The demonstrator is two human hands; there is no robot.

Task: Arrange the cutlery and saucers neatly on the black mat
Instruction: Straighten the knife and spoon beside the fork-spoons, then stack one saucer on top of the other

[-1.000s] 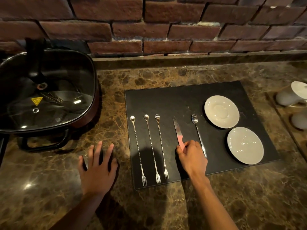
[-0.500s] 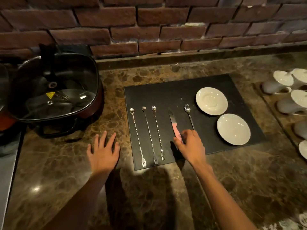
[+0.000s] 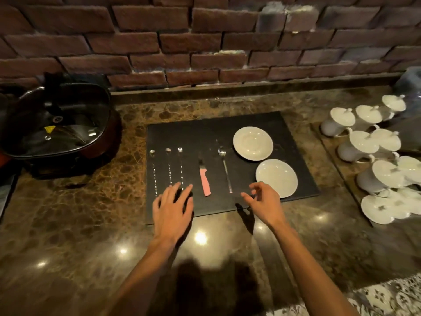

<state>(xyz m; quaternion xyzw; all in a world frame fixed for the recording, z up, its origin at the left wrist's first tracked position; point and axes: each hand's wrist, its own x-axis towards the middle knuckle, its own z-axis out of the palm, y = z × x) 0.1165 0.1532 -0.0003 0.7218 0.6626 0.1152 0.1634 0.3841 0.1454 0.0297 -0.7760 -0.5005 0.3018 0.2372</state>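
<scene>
A black mat [image 3: 205, 131] lies on the brown marble counter. Three long twisted fork-spoons [image 3: 169, 165] lie side by side on its left part. Right of them are a pink-handled knife [image 3: 205, 182] and a teaspoon [image 3: 225, 169], both pointing away from me. Two white saucers sit on the right, one farther [image 3: 252, 143] and one nearer [image 3: 276, 177]. My left hand [image 3: 173, 209] lies flat, fingers spread, over the near ends of the fork-spoons. Over the mat's near edge, beside the nearer saucer, my right hand [image 3: 262, 200] hovers with curled fingers, holding nothing.
A black electric pan with a glass lid [image 3: 54, 124] stands at the left. Several white lidded cups [image 3: 366, 144] crowd a tray at the right. A brick wall [image 3: 205, 42] runs behind the counter. A patterned cloth [image 3: 376, 297] shows at the lower right.
My left hand moved from the bare counter onto the mat over the fork-spoon ends. My right hand let go of the knife handle and shifted right toward the nearer saucer. The view pulled back.
</scene>
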